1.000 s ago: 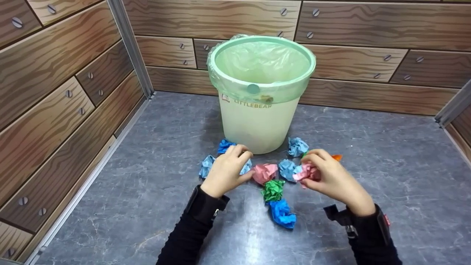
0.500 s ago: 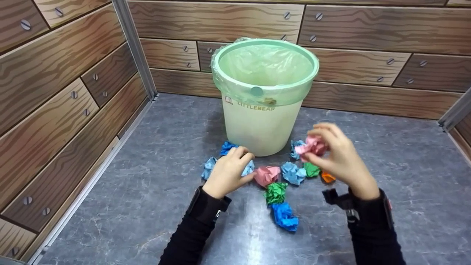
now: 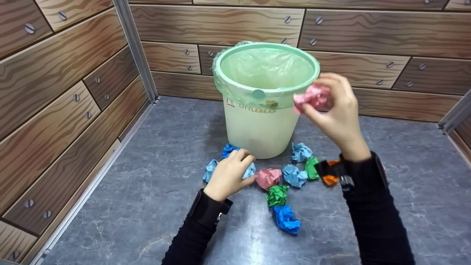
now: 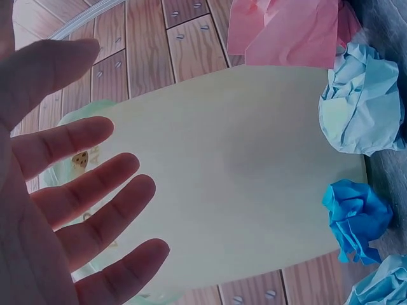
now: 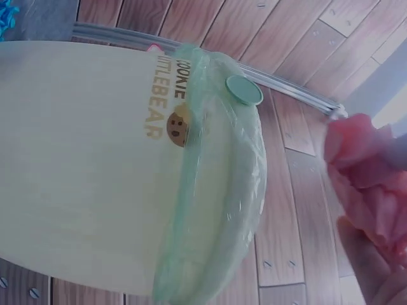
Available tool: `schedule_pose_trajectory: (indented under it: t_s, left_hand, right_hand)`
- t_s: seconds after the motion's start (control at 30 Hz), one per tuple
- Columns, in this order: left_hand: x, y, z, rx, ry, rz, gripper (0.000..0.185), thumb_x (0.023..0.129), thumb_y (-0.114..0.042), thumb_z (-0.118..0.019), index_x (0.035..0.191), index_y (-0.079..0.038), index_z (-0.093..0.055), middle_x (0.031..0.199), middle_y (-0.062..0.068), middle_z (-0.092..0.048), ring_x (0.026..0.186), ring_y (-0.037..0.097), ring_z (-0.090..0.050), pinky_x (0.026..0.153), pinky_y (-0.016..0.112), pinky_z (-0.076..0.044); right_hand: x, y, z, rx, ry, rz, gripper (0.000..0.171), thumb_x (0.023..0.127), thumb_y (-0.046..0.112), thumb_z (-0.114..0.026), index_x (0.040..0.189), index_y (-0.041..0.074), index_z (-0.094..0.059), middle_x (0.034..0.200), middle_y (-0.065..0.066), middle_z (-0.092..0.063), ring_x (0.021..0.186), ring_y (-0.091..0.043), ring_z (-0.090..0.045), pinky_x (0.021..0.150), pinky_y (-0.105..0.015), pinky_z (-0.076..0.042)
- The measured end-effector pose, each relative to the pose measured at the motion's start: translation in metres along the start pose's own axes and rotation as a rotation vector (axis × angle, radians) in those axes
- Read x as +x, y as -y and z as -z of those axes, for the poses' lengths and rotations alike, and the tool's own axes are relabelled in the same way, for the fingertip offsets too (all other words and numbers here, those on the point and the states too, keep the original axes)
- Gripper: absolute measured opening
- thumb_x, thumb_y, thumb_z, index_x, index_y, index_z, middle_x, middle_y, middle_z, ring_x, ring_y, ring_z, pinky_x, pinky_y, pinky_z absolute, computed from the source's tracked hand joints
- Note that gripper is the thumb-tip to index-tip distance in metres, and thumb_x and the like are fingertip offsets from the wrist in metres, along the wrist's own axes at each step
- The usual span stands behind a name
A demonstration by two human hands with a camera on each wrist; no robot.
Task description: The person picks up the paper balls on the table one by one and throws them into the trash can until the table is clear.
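Note:
My right hand (image 3: 340,110) holds a crumpled pink paper ball (image 3: 312,98) between thumb and fingers, raised beside the right rim of the trash bin (image 3: 259,129). In the right wrist view the same pink paper (image 5: 365,171) shows at the right edge, level with the bin's bagged rim. My left hand (image 3: 230,175) hovers low over the paper balls with loosely bent fingers and nothing in its grasp. Its thumb tip is close to another pink paper ball (image 3: 268,178). A light blue ball (image 4: 362,101) and a dark blue ball (image 4: 356,219) lie near the bin's base in the left wrist view.
A green bag lines the bin, folded over its rim (image 3: 220,79). Near my right sleeve lie light blue balls (image 3: 294,175), a green ball (image 3: 311,168) and an orange one (image 3: 330,179). Closer in are a green ball (image 3: 277,195) and a blue one (image 3: 287,219). Wood-patterned walls (image 3: 368,33) enclose the grey surface.
My right hand has lifted the pink paper ball from among the others up to the bin's rim, uncovering the green and orange balls. My left hand stays nearly still.

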State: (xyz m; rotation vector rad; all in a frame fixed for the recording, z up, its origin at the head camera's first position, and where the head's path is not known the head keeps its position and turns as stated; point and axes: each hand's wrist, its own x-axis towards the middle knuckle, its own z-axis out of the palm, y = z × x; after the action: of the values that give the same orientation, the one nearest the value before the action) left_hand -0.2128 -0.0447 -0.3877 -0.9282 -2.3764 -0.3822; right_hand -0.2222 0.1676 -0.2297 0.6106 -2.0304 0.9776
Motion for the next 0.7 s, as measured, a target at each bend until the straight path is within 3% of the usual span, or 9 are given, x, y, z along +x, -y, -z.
schedule_pose_trajectory:
  t_s: [0.2,0.37,0.57,0.7]
  left_hand:
    - [0.001,0.001,0.001,0.009,0.009,0.001,0.031,0.067,-0.031,-0.058,0.090,-0.012,-0.049,0.091,0.001,-0.043,0.075,0.014,-0.038,0.054,0.022,-0.035]
    - [0.000,0.002,0.000,0.009,0.006,0.000,0.031,0.067,-0.031,-0.058,0.090,-0.011,-0.050,0.091,0.001,-0.043,0.075,0.015,-0.038,0.054,0.022,-0.035]
    - [-0.001,0.002,0.000,0.013,0.023,0.007,0.032,0.067,-0.033,-0.058,0.090,-0.012,-0.049,0.090,0.000,-0.043,0.074,0.014,-0.038,0.053,0.022,-0.035]
    - [-0.001,0.002,0.001,0.022,0.030,0.012,0.032,0.068,-0.033,-0.057,0.091,-0.012,-0.048,0.091,0.000,-0.042,0.074,0.014,-0.038,0.053,0.022,-0.035]
  right_hand:
    - [0.029,-0.013,-0.015,0.026,-0.087,-0.115,0.040,0.060,0.014,-0.066,0.094,0.002,-0.049,0.103,-0.002,-0.040,0.088,-0.013,-0.042,0.072,-0.021,-0.038]
    - [0.049,-0.026,-0.031,-0.024,-0.143,-0.087,0.043,0.059,0.020,-0.068,0.095,0.005,-0.049,0.100,0.000,-0.039,0.088,-0.009,-0.039,0.072,-0.017,-0.036]
    - [0.059,-0.040,-0.049,-0.126,-0.113,-0.042,0.043,0.062,0.025,-0.065,0.094,0.004,-0.046,0.097,-0.004,-0.040,0.088,-0.011,-0.039,0.076,-0.017,-0.030]
    - [0.060,-0.047,-0.056,-0.163,-0.076,-0.060,0.044,0.063,0.028,-0.063,0.094,0.004,-0.043,0.094,-0.005,-0.040,0.085,-0.013,-0.040,0.074,-0.019,-0.031]
